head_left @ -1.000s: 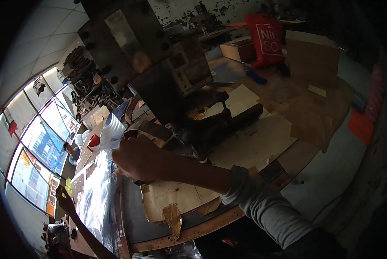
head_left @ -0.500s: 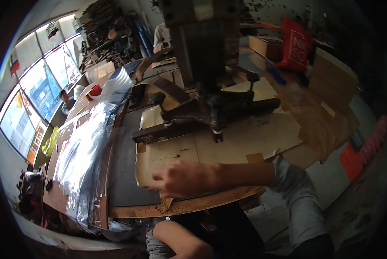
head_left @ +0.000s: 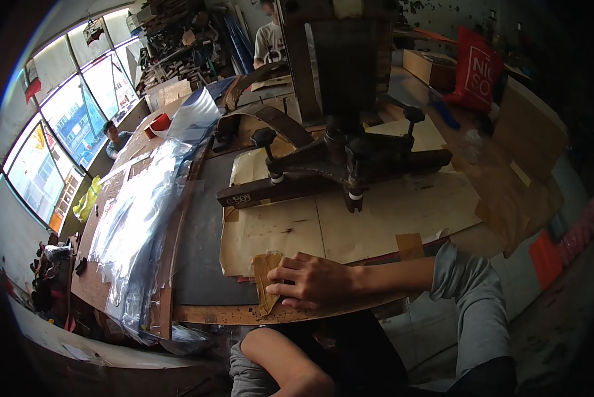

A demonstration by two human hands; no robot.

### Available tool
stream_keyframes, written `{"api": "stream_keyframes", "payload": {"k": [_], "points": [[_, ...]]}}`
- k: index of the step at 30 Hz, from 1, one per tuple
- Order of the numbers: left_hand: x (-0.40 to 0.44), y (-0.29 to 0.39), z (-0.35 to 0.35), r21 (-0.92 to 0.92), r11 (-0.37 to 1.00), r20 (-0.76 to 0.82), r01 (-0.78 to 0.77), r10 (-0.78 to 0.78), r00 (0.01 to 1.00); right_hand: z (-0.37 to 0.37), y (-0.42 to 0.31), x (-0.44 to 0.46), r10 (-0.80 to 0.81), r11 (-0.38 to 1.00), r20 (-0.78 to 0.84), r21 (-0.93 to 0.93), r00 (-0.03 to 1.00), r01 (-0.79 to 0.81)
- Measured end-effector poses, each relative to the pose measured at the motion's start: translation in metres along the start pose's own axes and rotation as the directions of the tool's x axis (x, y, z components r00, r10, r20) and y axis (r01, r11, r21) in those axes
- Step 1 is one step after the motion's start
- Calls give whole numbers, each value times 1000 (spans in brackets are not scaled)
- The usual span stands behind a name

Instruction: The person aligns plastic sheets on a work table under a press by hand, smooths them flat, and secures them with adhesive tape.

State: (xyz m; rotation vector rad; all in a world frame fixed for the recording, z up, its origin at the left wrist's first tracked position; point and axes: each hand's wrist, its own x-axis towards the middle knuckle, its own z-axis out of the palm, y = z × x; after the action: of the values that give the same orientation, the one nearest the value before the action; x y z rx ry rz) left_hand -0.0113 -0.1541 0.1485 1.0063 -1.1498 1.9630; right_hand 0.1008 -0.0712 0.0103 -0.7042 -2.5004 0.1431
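Observation:
My right hand reaches in from the right, palm down, with fingers apart and bent. Its fingertips lie on or right beside a strip of brown tape at the table's front edge. Under the tape, the corner of a pale board lies on a dark mat. A dark metal press head with a long bar stands over the board. Of my left arm only the forearm shows at the bottom; its hand is out of view.
Shiny clear plastic sheets cover the left side, near a red tape roll. At right are a red bag, a cardboard box and brown paper. One person stands behind the press; another is by the windows.
The whole view has shifted a little. My right hand has drawn back slightly from the board's corner, its fingers have spread from a closed shape, and more of the brown tape shows.

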Motion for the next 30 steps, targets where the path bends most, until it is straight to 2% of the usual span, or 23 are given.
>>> {"api": "stream_keyframes", "payload": {"k": [3,7,14,18,24,27,30], "points": [[0,-9,-1,-86,993,-32,-75,73,997,-1,0,1,-4,1000,1,-22,1000,5],[-8,2,-8,165,984,38,-74,68,997,-1,-1,0,3,1000,4,-24,1000,-3],[-5,-10,-20,158,968,66,-194,186,980,-3,-1,1,-1,999,-7,-47,1000,1],[-7,-6,-25,267,938,116,-221,196,974,-2,-1,1,2,999,-6,-39,1000,-2],[-9,-22,-24,92,921,-4,-380,382,924,-2,-1,1,14,1000,-1,-18,1000,-14],[-14,-12,-29,194,961,55,-199,192,980,-2,0,0,22,1000,-3,-3,1000,-22],[-15,-6,-30,359,928,89,-97,69,994,-1,1,0,21,1000,-11,8,1000,-21]]}}
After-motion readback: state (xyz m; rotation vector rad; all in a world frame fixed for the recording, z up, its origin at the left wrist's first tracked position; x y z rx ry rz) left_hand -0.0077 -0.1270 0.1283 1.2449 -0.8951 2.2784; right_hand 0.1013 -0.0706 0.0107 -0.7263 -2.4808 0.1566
